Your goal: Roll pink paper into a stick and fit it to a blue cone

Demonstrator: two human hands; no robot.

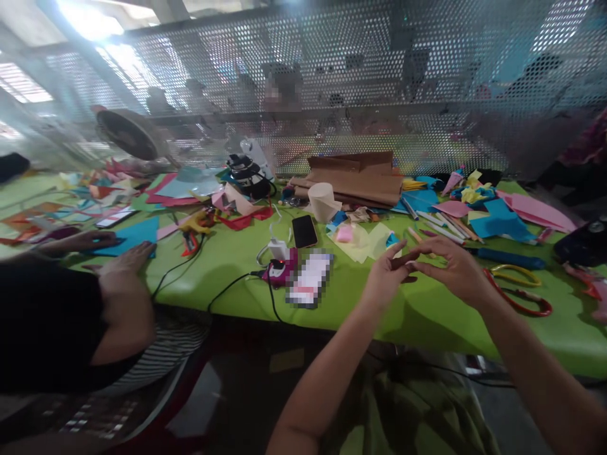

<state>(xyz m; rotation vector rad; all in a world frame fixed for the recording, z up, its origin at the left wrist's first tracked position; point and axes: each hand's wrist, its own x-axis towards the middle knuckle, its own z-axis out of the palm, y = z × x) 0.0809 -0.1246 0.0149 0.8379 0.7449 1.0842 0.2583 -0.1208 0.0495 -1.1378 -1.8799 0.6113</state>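
At the left edge of the frame, a co-worker in a black top rests two hands point(127, 260) on a sheet of blue paper point(137, 236). Above them, in the upper left, a round fan point(128, 134) stands before a perforated screen point(332, 38) that runs across the top. Left of centre, a yellow corded tool point(199, 222) lies on the green-covered table point(227, 253). At the centre, a white charger point(277, 249) sits in a magenta power strip point(287, 268), with a phone with a lit screen point(310, 278) just beside it and a dark-screened phone point(304, 231) above. Further right come a cream roll point(321, 201), brown paper point(353, 180) behind it, and pale yellow paper point(363, 245) bearing a pink piece point(344, 234).

Right of centre, the person's left hand point(386, 272) and right hand point(448, 265) meet at the fingertips above the table, fingers bent; whether they pinch something small cannot be told. A small blue scrap point(392, 240) lies just beyond the left hand, near the yellow paper's right edge. At the right, pens point(446, 229), a blue-handled tool point(509, 258) and red and yellow loop handles point(521, 308) lie near the right hand.
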